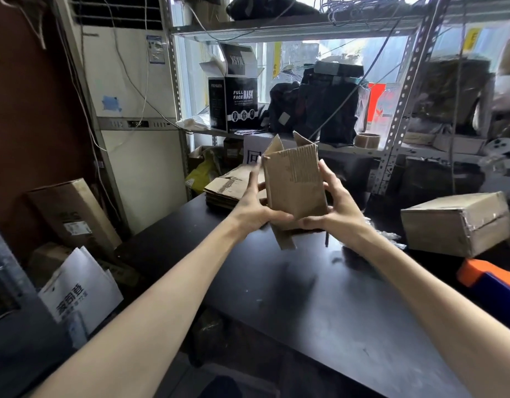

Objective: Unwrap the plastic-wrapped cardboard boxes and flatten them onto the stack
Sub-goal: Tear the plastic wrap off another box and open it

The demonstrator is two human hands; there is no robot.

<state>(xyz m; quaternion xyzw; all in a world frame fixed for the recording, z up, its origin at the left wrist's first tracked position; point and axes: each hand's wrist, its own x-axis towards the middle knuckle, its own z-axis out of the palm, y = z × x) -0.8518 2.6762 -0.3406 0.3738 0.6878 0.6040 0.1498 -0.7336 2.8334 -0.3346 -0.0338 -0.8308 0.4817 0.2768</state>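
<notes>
Over the near black table, gripping with left hand and right hand, fingers curled round its sides, a bare box, flaps open, seemingly unwrapped but not yet flattened, leaving rightward a wrapped box and, far left, the waiting stack.

Ahead of you: black table, metal shelf rack behind it, carrying a black mask box and tape roll. Your left: white standing air conditioner. Right edge: orange-and-blue object.
</notes>
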